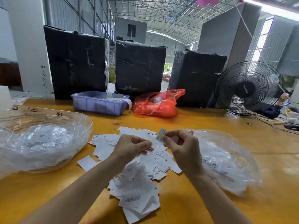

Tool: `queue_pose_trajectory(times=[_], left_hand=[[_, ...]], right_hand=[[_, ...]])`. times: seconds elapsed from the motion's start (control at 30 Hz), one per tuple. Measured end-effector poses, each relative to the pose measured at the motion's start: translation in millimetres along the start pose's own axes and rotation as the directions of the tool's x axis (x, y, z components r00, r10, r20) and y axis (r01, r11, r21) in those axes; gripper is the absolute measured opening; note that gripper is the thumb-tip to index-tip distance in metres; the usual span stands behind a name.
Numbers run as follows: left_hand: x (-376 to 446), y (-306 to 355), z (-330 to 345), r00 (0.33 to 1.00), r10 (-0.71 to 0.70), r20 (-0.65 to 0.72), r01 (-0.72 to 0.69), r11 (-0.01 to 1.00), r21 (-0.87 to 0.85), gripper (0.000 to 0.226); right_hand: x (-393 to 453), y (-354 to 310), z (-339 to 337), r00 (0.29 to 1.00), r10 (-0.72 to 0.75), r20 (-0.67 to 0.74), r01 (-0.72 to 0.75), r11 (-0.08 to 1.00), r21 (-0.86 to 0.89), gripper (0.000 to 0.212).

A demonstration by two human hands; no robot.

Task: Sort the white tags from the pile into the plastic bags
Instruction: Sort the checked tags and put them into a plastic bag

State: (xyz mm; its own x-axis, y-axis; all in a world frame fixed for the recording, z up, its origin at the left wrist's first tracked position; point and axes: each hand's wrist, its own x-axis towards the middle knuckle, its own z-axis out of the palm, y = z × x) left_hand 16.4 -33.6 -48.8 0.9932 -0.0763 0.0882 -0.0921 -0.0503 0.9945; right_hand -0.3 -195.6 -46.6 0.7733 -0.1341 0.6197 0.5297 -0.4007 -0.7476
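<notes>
A big metal-roofed shed stands open behind a yellow surface [186, 125], with three black wrapped bales [76, 62] lined up at the back, a floor fan [248, 88] at the right, then a lilac tray [97, 105] and a crumpled red bag [157, 105] in front of the bales. Nearer the person, a clear plastic bag on the left [42, 139] already holds a heap of tags, and a second clear bag on the right [226, 160] lies flatter with some inside. Between them spreads the pile of white tags [134, 175], still thick, so the sorting looks far from over. The step in hand seems to be reading a tag's size. The right hand [181, 143] is closed in a pinch, thumb and fingertips gripping a single tag [160, 135] raised above the pile, marked XS by the look of it. The left hand [134, 146] is curled too, apparently pinching something thin and clear, though I cannot tell what. Next, I judge, the tag must go to whichever bag matches its size, dropped through the mouth without dragging others along.
</notes>
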Motion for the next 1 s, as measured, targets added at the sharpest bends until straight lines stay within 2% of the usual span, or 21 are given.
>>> queue_pose_trajectory(times=[0.17,0.43,0.6,0.8,1.0], left_hand=[[-1.1,0.9,-0.1,0.999,0.010,0.038,-0.012,0.999,0.039,0.007],[-1.9,2.1,-1.3,0.996,-0.017,0.085,0.015,1.000,0.023,0.010],[-2.3,3.1,-0.6,0.993,-0.052,0.109,0.054,0.998,-0.012,0.015],[-2.0,2.6,-1.3,0.993,-0.051,0.108,0.055,0.998,-0.028,0.016],[-1.9,3.1,-0.7,0.993,-0.050,0.109,0.057,0.997,-0.058,0.015]], right_hand=[[1.2,2.4,-1.8,0.999,0.015,0.033,-0.015,1.000,-0.017,0.011],[1.2,4.8,-2.3,0.995,0.047,0.087,-0.046,0.999,-0.013,0.014],[0.4,4.2,0.0,0.986,0.065,0.154,-0.077,0.994,0.072,0.015],[2.7,2.8,-4.1,0.999,0.048,0.024,-0.050,0.994,0.102,0.016],[1.7,-0.8,-4.8,0.996,0.074,0.050,-0.079,0.990,0.113,0.015]])
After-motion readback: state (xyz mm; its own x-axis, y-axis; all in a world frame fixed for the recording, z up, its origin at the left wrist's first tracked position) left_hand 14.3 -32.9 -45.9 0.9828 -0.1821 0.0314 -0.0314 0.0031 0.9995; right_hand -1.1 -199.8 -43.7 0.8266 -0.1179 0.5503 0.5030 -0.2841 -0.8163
